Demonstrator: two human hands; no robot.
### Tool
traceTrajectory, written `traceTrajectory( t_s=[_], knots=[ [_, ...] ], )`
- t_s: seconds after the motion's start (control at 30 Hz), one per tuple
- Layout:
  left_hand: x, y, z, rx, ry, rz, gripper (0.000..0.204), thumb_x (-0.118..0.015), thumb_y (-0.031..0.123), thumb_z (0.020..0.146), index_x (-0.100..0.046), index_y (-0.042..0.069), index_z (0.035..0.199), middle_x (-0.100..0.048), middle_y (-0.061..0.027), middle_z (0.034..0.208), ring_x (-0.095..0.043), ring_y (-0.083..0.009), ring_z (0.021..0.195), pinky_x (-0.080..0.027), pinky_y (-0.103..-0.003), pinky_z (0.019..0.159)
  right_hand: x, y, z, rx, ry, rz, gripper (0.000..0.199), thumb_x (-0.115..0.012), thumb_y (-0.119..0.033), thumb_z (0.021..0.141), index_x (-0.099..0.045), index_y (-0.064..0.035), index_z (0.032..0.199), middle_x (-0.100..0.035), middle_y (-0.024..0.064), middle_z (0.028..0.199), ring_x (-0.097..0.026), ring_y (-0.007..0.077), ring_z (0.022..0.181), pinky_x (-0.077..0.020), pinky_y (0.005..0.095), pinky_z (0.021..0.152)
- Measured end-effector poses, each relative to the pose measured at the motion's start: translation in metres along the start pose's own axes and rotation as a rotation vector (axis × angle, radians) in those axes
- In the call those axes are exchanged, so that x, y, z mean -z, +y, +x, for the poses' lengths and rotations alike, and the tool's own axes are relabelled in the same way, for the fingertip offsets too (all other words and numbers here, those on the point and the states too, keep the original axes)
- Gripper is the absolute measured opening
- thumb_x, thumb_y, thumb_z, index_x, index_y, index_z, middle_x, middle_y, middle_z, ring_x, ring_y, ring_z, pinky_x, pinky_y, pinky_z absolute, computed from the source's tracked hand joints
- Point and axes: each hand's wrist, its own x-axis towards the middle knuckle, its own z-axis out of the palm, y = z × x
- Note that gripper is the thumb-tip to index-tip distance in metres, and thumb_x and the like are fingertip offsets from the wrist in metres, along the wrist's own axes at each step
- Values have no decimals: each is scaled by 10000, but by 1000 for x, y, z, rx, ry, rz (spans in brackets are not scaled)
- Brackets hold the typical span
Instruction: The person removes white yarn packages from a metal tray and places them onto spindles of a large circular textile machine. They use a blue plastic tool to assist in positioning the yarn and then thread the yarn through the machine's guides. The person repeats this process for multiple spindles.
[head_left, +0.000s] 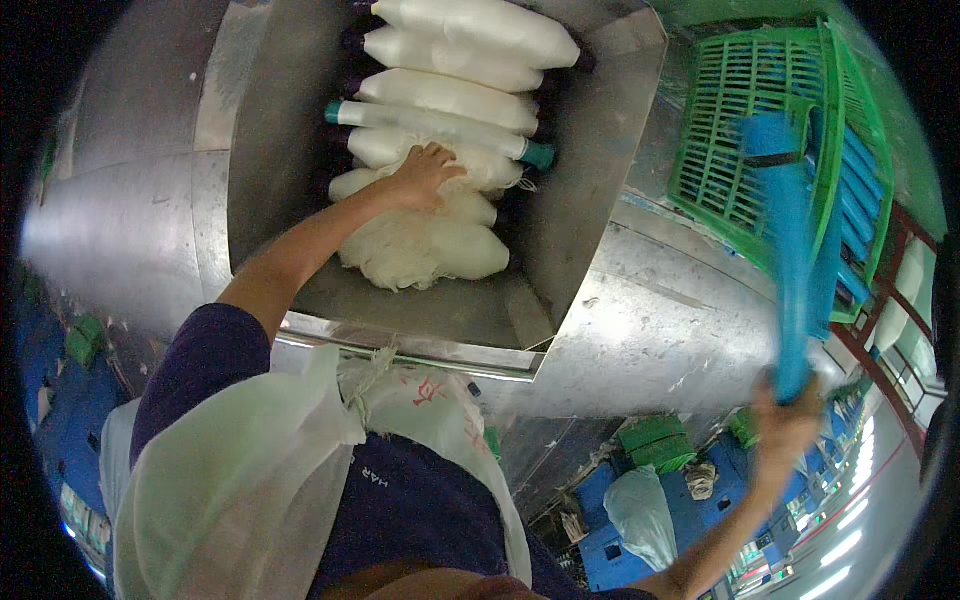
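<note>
My left hand (425,175) reaches into a metal chute (590,180) and rests on a white yarn bobbin (440,160) in a stacked row of several white bobbins. One bobbin's teal tube end (538,155) shows just right of the hand. Loose white yarn (400,250) lies bunched at the low end of the row. My right hand (785,425) is raised at the right and grips the lower end of a bundle of empty blue tubes (795,260), which blurs upward in front of a green plastic crate (740,140).
The chute sits on a curved steel machine housing (650,330). A white sack (240,470) hangs at my front. More blue tubes (855,200) lie in the green crate. Below are blue bins (610,530), green boxes (655,440) and a white bag (640,510).
</note>
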Motion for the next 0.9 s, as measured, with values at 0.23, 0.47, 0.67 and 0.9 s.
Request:
traceTrajectory(
  t_s=[0.23,0.47,0.67,0.9],
  knots=[
    [-16,-5,108,171,49,132,627,-748,343,697,-525,90,1226,-495,-137,1206,-447,-290,1144,-409,-459,881,10,76,77,-192,397,-281,461,-616,-340,881,-555,-32,1218,-627,220,998,-596,389,919,-486,459,789],
    [7,-15,94,-44,-119,281,641,-766,337,661,-512,66,1184,-536,-150,1082,-502,-291,1057,-449,-433,833,-70,79,83,-244,277,-272,636,-586,-538,835,-560,11,1156,-605,233,1038,-589,401,959,-494,468,782],
    [104,-14,34,62,313,-104,688,-749,303,686,-459,27,1246,-549,-216,1144,-554,-371,1030,-450,-450,872,21,169,84,-89,492,-574,556,-710,-318,761,-534,-16,1194,-601,177,1066,-574,339,971,-475,453,773],
    [270,73,-31,-72,770,-715,653,-687,354,833,-401,30,1323,-577,-127,1166,-544,-203,1069,-448,-362,912,-27,1,90,376,557,-28,299,-600,-160,849,-579,3,1098,-614,178,896,-589,349,816,-492,431,680]
  ],
)
